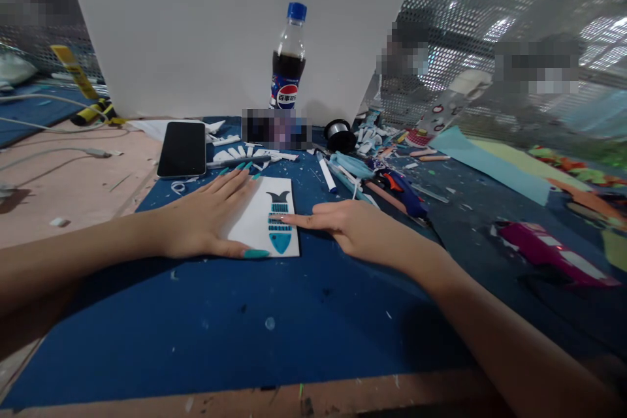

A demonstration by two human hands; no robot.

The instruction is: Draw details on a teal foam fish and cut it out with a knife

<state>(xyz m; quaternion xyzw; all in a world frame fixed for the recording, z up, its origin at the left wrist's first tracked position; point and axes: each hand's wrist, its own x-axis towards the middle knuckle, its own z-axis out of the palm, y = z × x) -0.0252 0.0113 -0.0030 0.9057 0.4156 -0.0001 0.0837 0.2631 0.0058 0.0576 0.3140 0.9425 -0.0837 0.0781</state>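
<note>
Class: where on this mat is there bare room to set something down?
Bare: the blue mat between the white card and the near edge. Crowded: beyond the left hand by the phone, and beyond the right hand among marker and scraps.

Holding a white rectangular paper card [247, 225] flat on the dark blue mat [294, 313] with the left hand [206, 219]. Touching the teal-and-black paper fish [279, 235] on it with the index finger of the right hand [360, 227]. Got a black slab smartphone [181, 148] just behind.

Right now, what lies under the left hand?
The left hand lies flat on a white card with a blue fish picture, on the blue mat. The card's left part is covered by the palm, so I cannot see it.
</note>
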